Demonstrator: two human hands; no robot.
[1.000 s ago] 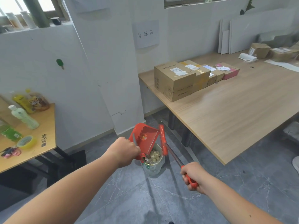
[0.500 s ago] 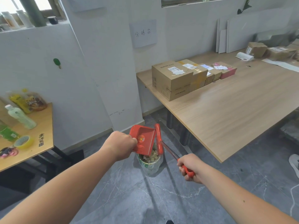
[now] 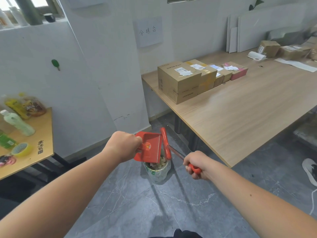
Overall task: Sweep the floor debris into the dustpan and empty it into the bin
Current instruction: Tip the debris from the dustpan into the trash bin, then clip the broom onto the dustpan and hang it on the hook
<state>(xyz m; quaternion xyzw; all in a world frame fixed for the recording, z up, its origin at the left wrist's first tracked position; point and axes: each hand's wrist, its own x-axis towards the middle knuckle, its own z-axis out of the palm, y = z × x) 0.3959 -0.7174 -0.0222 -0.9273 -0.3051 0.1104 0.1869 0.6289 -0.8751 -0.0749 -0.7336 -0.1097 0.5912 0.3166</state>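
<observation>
Two red tools in hand: grips the handle of the red dustpan (image 3: 151, 148) with the left hand (image 3: 123, 145), fingers curled tight round it, and holds the pan tilted, its lower edge just above the small bin (image 3: 155, 171). Clasps the red end of the broom (image 3: 166, 143) in the right hand (image 3: 195, 164), fist closed, with the broom head just beside the right edge of the dustpan, also over the bin. Finds the bin, lined with a clear bag (image 3: 167, 169) and full of debris (image 3: 162, 163), on the grey floor (image 3: 137, 203) near the wooden table (image 3: 240, 117).
</observation>
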